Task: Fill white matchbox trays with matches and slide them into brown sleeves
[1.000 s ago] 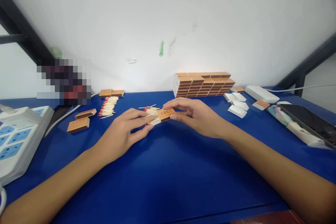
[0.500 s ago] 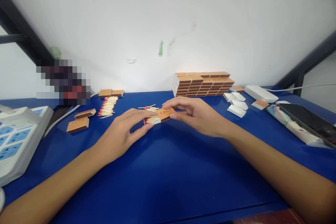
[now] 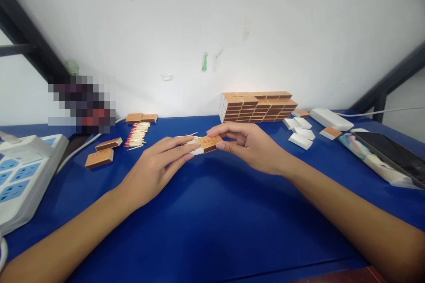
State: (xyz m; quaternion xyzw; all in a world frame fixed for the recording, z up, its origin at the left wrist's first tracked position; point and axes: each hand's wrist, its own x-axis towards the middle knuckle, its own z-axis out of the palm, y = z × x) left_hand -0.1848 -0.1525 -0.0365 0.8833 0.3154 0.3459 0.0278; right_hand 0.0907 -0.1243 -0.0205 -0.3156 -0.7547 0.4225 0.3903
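A half-open matchbox (image 3: pixel 210 143) is held between my two hands above the blue table. My right hand (image 3: pixel 244 146) grips its orange sleeve at the right end, thumb in front and fingers behind. The white tray (image 3: pixel 198 151) sticks out of the sleeve's left side. Over that tray lie the fingers of my left hand (image 3: pixel 162 159), with the thumb against its front wall; they hide most of the matches in it. Several loose matches (image 3: pixel 190 135) show just behind the box.
Red-tipped matches (image 3: pixel 137 135) lie in a pile at left, near several matchboxes (image 3: pixel 99 158). A tall stack of matchboxes (image 3: pixel 259 108) stands by the wall. White trays (image 3: pixel 300 140), a phone (image 3: pixel 388 150) and a white adapter (image 3: pixel 332 119) are at right; a power strip (image 3: pixel 29 185) is at left.
My left fingers have moved forward and down over the tray, covering matches that showed before. My right hand keeps its grip on the sleeve.
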